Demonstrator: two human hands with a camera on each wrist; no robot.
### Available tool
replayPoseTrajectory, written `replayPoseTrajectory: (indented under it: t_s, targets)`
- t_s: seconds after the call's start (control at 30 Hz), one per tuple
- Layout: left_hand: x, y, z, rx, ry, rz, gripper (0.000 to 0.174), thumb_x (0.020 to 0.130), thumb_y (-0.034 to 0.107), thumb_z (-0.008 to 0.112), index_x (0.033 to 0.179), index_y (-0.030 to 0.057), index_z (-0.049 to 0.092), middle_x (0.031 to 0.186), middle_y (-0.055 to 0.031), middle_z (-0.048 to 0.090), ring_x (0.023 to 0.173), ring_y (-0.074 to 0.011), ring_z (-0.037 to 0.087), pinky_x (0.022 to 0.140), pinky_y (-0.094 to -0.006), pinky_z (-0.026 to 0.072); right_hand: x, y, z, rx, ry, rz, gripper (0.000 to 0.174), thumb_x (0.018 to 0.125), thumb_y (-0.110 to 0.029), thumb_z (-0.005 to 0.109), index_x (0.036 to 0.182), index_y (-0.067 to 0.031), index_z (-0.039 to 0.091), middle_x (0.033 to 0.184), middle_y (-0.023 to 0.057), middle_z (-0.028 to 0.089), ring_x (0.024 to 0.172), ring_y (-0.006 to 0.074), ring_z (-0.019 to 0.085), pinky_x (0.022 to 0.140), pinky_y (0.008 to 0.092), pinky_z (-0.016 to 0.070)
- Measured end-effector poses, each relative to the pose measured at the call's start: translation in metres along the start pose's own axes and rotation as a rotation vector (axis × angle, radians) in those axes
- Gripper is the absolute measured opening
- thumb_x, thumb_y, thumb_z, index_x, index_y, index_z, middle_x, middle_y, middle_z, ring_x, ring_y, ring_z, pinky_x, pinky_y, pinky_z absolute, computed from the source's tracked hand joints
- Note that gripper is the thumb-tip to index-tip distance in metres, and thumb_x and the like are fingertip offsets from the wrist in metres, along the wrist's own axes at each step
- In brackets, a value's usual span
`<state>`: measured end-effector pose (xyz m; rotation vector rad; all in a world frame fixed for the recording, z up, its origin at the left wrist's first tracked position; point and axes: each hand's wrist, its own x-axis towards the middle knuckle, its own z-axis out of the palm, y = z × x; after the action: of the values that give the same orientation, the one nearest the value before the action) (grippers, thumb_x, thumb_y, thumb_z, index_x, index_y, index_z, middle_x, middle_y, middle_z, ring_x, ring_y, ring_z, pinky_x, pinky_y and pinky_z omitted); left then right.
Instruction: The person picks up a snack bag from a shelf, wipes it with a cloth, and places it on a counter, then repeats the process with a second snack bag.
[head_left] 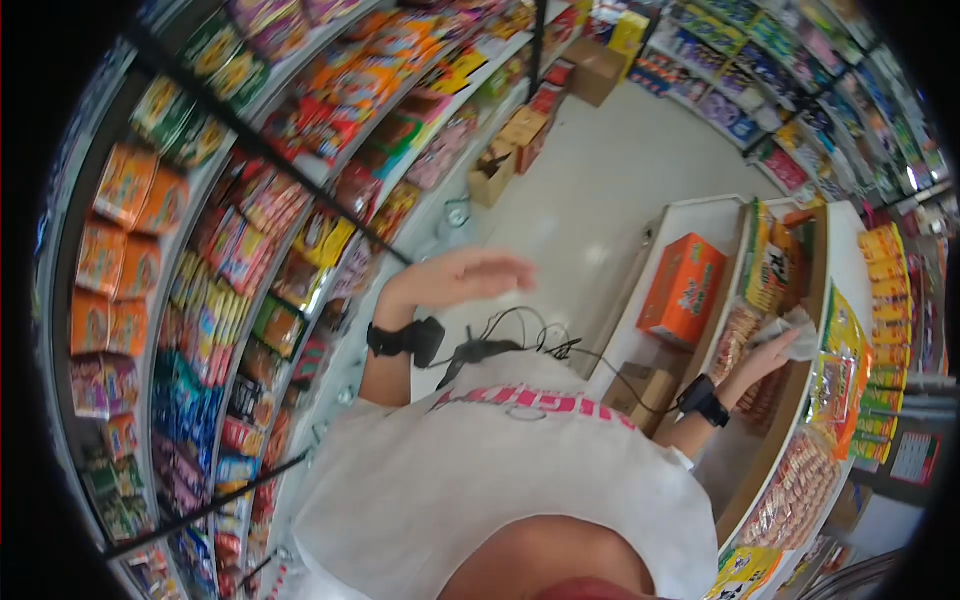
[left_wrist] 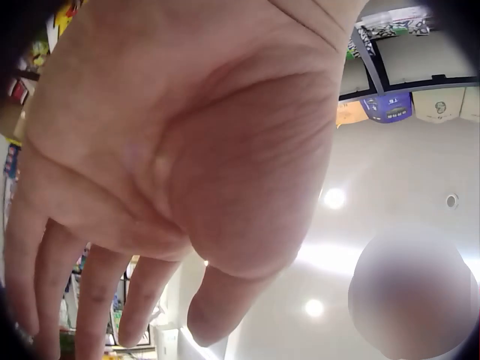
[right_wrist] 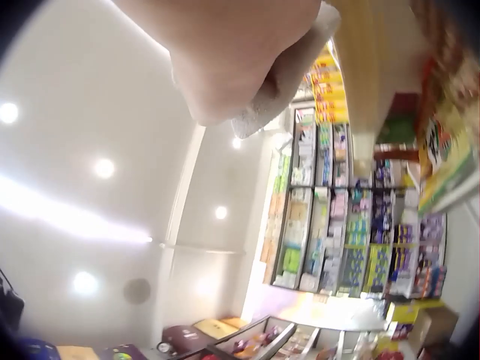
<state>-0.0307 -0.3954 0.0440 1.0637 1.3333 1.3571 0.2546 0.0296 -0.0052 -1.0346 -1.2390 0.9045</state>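
My left hand (head_left: 460, 278) is raised in front of the white shirt and holds nothing. In the left wrist view the palm of this left hand (left_wrist: 180, 150) faces the camera, fingers extended and thumb apart. My right hand (head_left: 757, 365) reaches over the white shelf unit on the right and holds a whitish cloth (head_left: 793, 335) by the wooden-coloured shelf edge (head_left: 815, 270). In the right wrist view the cloth (right_wrist: 292, 75) shows along the side of the right hand (right_wrist: 232, 60), whose fingertips are mostly hidden. Packs of peanut-like snacks (head_left: 735, 345) lie beside that hand.
An orange box (head_left: 683, 290) stands on the lower white ledge, with a brown carton (head_left: 640, 392) nearer me. Yellow snack bags (head_left: 840, 375) hang along the unit's outer side. Tall shelves of packaged snacks (head_left: 240, 250) line the left. Cardboard boxes (head_left: 595, 72) stand on the floor ahead.
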Motion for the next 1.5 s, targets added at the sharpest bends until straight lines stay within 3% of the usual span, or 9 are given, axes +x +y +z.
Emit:
replayPoseTrajectory:
  t_s: [0.07,0.27,0.4,0.43,0.57,0.8,0.97,1.37,1.5]
  targets:
    - [-0.034,0.002,-0.012,-0.023,0.215,0.025,0.038,0.101,0.016,0.057,0.136,0.0025,0.054,0.122,-0.0083,0.065,0.116,-0.016,0.06,0.101,-0.0318,0.0458,-0.034,-0.012,0.036,0.215,-0.117,0.023,0.065,0.102,-0.04,0.056,0.145,0.006,0.04,0.144,0.0155,0.049,0.122,0.0221,0.054,0.103,0.0338,0.0438]
    - [-0.113,-0.003,-0.032,-0.086,0.407,0.076,0.039,0.102,0.021,0.055,0.136,0.0024,0.054,0.122,-0.0098,0.065,0.117,-0.0189,0.06,0.101,-0.0354,0.0471,-0.096,-0.027,0.08,0.325,-0.358,0.142,0.066,0.101,-0.041,0.057,0.147,0.002,0.038,0.145,0.0125,0.048,0.127,0.0213,0.051,0.105,0.0338,0.0428]
    - [-0.153,-0.008,-0.038,-0.036,0.509,0.06,0.04,0.102,0.023,0.055,0.136,0.002,0.054,0.123,-0.0103,0.064,0.117,-0.0201,0.06,0.101,-0.0362,0.0473,-0.127,-0.039,0.107,0.271,-0.401,0.252,0.066,0.101,-0.043,0.056,0.145,0.0046,0.04,0.138,0.0141,0.054,0.118,0.0221,0.057,0.099,0.0334,0.0476]
    - [-0.161,-0.01,-0.038,-0.041,0.55,0.054,0.04,0.102,0.024,0.055,0.135,0.0018,0.054,0.123,-0.0105,0.064,0.117,-0.0203,0.061,0.101,-0.0363,0.0474,-0.126,-0.029,0.115,0.299,-0.43,0.133,0.057,0.102,-0.04,0.054,0.139,0.0031,0.045,0.128,0.0141,0.06,0.111,0.0213,0.063,0.094,0.0347,0.0533]
    - [-0.182,-0.014,-0.035,-0.052,0.698,0.072,0.04,0.103,0.026,0.053,0.135,0.0013,0.054,0.122,-0.0115,0.065,0.116,-0.0213,0.061,0.101,-0.0368,0.0476,-0.147,-0.045,0.142,0.295,-0.592,0.178,0.059,0.103,-0.043,0.051,0.136,0.0066,0.05,0.127,0.0147,0.062,0.11,0.0207,0.063,0.093,0.0325,0.0513]
    - [-0.198,-0.026,-0.012,-0.147,0.975,0.097,0.041,0.104,0.027,0.051,0.135,0.0002,0.053,0.124,-0.0147,0.064,0.117,-0.0254,0.062,0.101,-0.0382,0.0481,-0.134,-0.039,0.179,0.355,-0.743,0.197,0.055,0.105,-0.041,0.048,0.131,0.0073,0.055,0.119,0.0151,0.066,0.106,0.0203,0.065,0.092,0.0326,0.052]
    - [-0.187,-0.027,0.02,-0.147,1.119,0.157,0.041,0.105,0.025,0.049,0.136,-0.0016,0.051,0.126,-0.0159,0.063,0.118,-0.0261,0.061,0.101,-0.039,0.048,-0.102,-0.03,0.197,0.286,-0.848,0.198,0.058,0.106,-0.043,0.044,0.138,0.006,0.047,0.122,0.0179,0.064,0.11,0.0273,0.065,0.094,0.0383,0.0533]
    - [-0.124,0.015,0.079,0.055,0.989,0.13,0.043,0.099,0.017,0.055,0.137,-0.0049,0.051,0.129,-0.0178,0.062,0.122,-0.0271,0.058,0.103,-0.0404,0.0443,-0.061,0.001,0.2,0.349,-0.839,0.213,0.055,0.105,-0.042,0.045,0.129,0.0069,0.055,0.117,0.0162,0.066,0.104,0.0251,0.067,0.09,0.0367,0.054]
    - [-0.116,0.032,0.088,0.216,0.684,0.262,0.041,0.095,0.022,0.06,0.124,-0.0076,0.062,0.126,-0.0211,0.064,0.119,-0.0341,0.059,0.101,-0.0443,0.0447,-0.051,0.009,0.196,0.35,-0.775,0.263,0.055,0.105,-0.041,0.048,0.131,0.007,0.054,0.118,0.0165,0.066,0.104,0.0249,0.067,0.089,0.0361,0.0539]
